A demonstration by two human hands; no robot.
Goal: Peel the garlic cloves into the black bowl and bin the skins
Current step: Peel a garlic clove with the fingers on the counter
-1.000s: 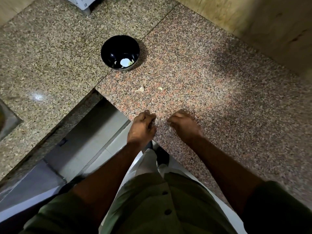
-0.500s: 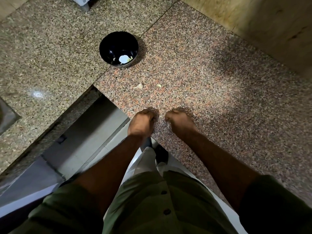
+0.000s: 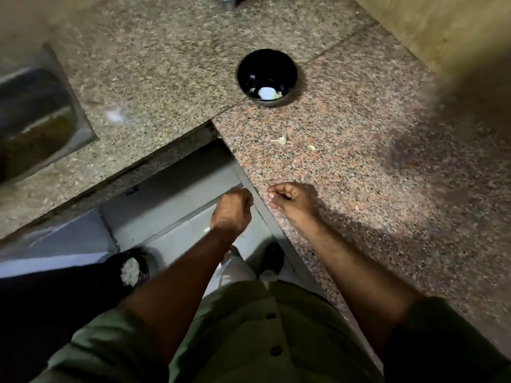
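- The left hand (image 3: 231,212) was seen curled into a fist out past the counter edge, over the floor; whether anything was held inside it could not be told.
- The right hand (image 3: 293,200) was held just above the near edge of the granite counter (image 3: 359,167), its fingers bent, with a small pale scrap seemingly pinched at the fingertips (image 3: 272,195); what the scrap was could not be made out.
- The black bowl (image 3: 267,76) was set farther back on the counter, well apart from both hands, with pale peeled pieces lying in its bottom.
- A garlic clove (image 3: 280,139) was left lying on the counter between bowl and hands, with a smaller pale bit (image 3: 311,147) just beside it.
- A dark bin (image 3: 132,268) with pale contents was seen on the floor, below the left arm.
- A steel sink (image 3: 36,120) was visible at the left.
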